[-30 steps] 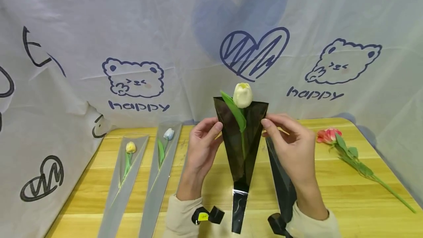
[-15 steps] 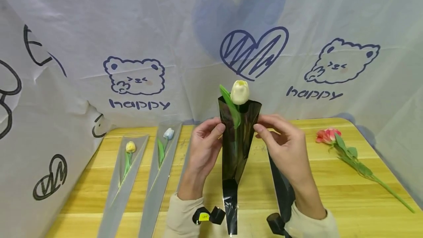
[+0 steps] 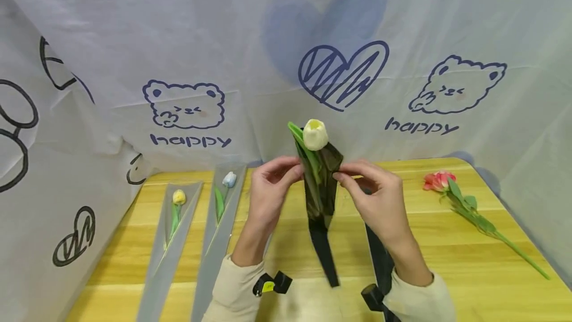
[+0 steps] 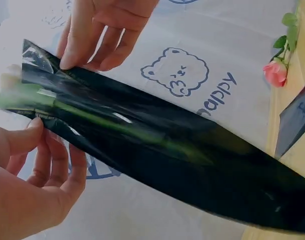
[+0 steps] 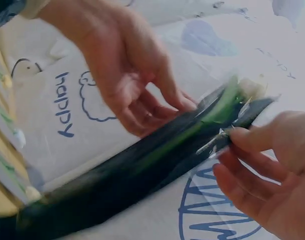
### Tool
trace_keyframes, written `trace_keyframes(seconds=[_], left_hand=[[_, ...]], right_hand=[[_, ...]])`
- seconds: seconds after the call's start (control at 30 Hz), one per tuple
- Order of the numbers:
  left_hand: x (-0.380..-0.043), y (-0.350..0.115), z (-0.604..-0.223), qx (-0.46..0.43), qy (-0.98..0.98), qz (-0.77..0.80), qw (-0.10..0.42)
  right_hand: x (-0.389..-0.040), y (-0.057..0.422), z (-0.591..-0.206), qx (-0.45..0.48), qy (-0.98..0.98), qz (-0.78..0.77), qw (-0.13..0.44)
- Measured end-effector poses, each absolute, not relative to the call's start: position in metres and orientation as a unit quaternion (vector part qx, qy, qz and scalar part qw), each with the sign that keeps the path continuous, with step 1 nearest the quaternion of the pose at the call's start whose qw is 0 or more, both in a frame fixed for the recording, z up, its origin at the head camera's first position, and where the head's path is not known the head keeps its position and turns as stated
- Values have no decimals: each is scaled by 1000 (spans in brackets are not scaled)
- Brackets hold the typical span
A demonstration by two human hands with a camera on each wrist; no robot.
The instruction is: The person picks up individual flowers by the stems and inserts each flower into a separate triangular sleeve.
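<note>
Tulip (image 3: pixel 315 134), cream-white, sits upright in a dark cellophane sleeve (image 3: pixel 320 190) that we hold up above the worktop (image 3: pixel 447 242), its bloom and one green leaf poking out past the sleeve's top edge. Our left hand (image 3: pixel 268 190) pinches the sleeve's left edge near the mouth between thumb and fingertips; our right hand (image 3: pixel 373 198) pinches the opposite edge the same way. Both grips are narrow, on film only, not on the stem. The sleeve's tail hangs free and tapers down toward our wrists.

On the worktop to the left lie two clear sleeves, one with a yellow tulip (image 3: pixel 178 197), one with a pale blue tulip (image 3: pixel 229 179). A pink flower (image 3: pixel 440 181) on a long stem lies bare to the right. A second dark sleeve (image 3: pixel 380 257) lies flat under our right forearm. A printed cloth backdrop (image 3: pixel 187 106) hangs behind.

Risks as we judge them: the film is slick and pinched only at its edges, so it could slip; the stem is loose inside, and a tilt could let the tulip slide out or the leaf crease against the rim.
</note>
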State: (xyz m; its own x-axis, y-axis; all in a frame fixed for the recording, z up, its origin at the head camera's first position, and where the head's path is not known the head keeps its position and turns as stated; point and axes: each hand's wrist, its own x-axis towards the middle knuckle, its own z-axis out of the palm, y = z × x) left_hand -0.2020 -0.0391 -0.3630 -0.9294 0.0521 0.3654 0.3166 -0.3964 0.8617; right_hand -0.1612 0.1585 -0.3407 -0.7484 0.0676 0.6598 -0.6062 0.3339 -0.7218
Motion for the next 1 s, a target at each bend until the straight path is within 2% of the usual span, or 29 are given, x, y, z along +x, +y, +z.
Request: trace_keyframes(seconds=[0.13,0.43,0.57,0.7,1.0], left_hand=[[-202,-36,-361,-179,-559,-803,99],[-195,-40,-359,-202,-571,-788,107],[-192,-41,-355,-234,-597,-759,113],[-191,-40,-354,-239,-600,-757,99],[-193,-44,-358,-180,-545,-818,43]], right_hand=[[-158,160,-340,189,-775,513,317],[-146,161,-322,202,-726,559,345],[-146,156,-318,223,-752,515,345],[-147,153,-316,236,-773,483,337],[-146,162,-304,284,-773,454,341]])
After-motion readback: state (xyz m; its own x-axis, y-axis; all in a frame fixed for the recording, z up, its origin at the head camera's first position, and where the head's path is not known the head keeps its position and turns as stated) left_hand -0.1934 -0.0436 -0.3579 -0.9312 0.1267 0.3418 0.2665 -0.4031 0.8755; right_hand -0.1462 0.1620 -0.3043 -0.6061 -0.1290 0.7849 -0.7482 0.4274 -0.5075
